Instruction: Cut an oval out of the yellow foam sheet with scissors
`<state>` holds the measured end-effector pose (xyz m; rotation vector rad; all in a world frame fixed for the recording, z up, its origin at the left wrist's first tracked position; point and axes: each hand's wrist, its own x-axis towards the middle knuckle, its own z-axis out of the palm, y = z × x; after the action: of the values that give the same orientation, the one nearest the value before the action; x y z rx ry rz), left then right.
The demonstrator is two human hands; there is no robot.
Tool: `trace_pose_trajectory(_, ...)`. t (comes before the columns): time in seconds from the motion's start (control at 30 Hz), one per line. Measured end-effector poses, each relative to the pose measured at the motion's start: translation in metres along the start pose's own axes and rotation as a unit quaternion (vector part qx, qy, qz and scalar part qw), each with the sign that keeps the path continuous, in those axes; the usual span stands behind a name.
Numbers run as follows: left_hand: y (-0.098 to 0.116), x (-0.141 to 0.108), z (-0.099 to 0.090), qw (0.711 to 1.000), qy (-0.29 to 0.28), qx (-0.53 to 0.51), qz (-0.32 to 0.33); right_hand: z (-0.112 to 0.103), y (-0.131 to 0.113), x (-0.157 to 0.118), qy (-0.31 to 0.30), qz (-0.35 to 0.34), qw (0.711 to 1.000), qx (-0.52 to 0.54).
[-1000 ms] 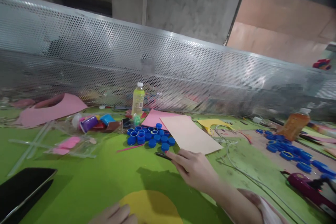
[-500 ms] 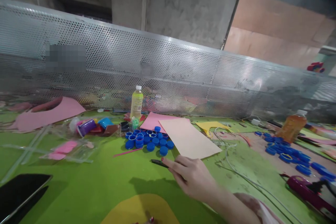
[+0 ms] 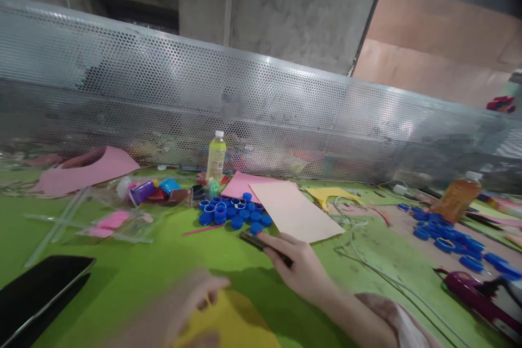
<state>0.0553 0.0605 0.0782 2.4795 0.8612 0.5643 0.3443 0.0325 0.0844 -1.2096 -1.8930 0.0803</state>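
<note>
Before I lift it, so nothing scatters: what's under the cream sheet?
Pink paper pokes out from under the far end of the cream sheet. What lies beneath its middle is covered from view.

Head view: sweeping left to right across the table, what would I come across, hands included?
Dark flat device → purple tub → left hand (blurred) → right hand holding a dark slim tool → amber bottle.

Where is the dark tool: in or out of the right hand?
In: the right hand holds the dark tool, its tip sticking out ahead.
</note>
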Motion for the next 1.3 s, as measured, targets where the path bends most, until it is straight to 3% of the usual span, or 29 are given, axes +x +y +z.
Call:
trace_pose_trajectory(0.07, 0.002, 0.012, -0.026, 0.995, 0.029, -0.006, -0.1, 0.0, 0.003, 0.002, 0.029, 0.044, 0.998, 0.04)
trace_pose_trajectory(0.17, 0.002, 0.023, -0.043, 0.988, 0.061, 0.041, -0.134, -0.001, 0.007, 0.005, 0.065, 0.103, 0.989, 0.08)
trace_pose_trajectory(0.33, 0.01, 0.016, -0.029, 0.986, 0.002, 0.1, -0.133, -0.003, 0.004, 0.007, 0.096, 0.175, 0.97, 0.14)
trace_pose_trajectory(0.47, 0.021, 0.012, -0.023, 0.985, -0.063, 0.102, -0.128, -0.001, 0.001, 0.007, 0.101, 0.185, 0.963, 0.169)
trace_pose_trajectory(0.57, 0.024, 0.011, -0.024, 0.985, -0.075, 0.096, -0.124, 0.003, 0.002, 0.008, 0.104, 0.183, 0.96, 0.186)
trace_pose_trajectory(0.67, 0.023, 0.011, -0.024, 0.977, -0.063, -0.005, -0.205, 0.005, 0.003, 0.008, 0.11, 0.184, 0.955, 0.204)
trace_pose_trajectory(0.73, 0.021, 0.014, -0.026, 0.961, -0.025, -0.119, -0.248, 0.005, 0.003, 0.008, 0.118, 0.187, 0.951, 0.216)
trace_pose_trajectory(0.87, 0.022, 0.025, -0.039, 0.932, 0.132, -0.253, -0.224, 0.002, -0.001, 0.008, 0.138, 0.204, 0.938, 0.243)
trace_pose_trajectory(0.93, 0.025, 0.029, -0.047, 0.877, 0.203, -0.343, -0.269, 0.001, -0.004, 0.009, 0.151, 0.229, 0.919, 0.283)
trace_pose_trajectory(1.0, 0.029, 0.031, -0.052, 0.804, 0.257, -0.445, -0.3, 0.002, -0.006, 0.011, 0.153, 0.266, 0.887, 0.345)
trace_pose_trajectory(1.1, 0.03, 0.031, -0.054, 0.737, 0.285, -0.546, -0.277, 0.005, -0.007, 0.013, 0.126, 0.308, 0.847, 0.415)
trace_pose_trajectory(1.17, 0.027, 0.031, -0.051, 0.733, 0.288, -0.563, -0.252, 0.009, -0.007, 0.014, 0.106, 0.315, 0.839, 0.431)
trace_pose_trajectory(1.3, 0.021, 0.034, -0.042, 0.759, 0.307, -0.529, -0.223, 0.011, -0.009, 0.014, 0.078, 0.322, 0.827, 0.454)
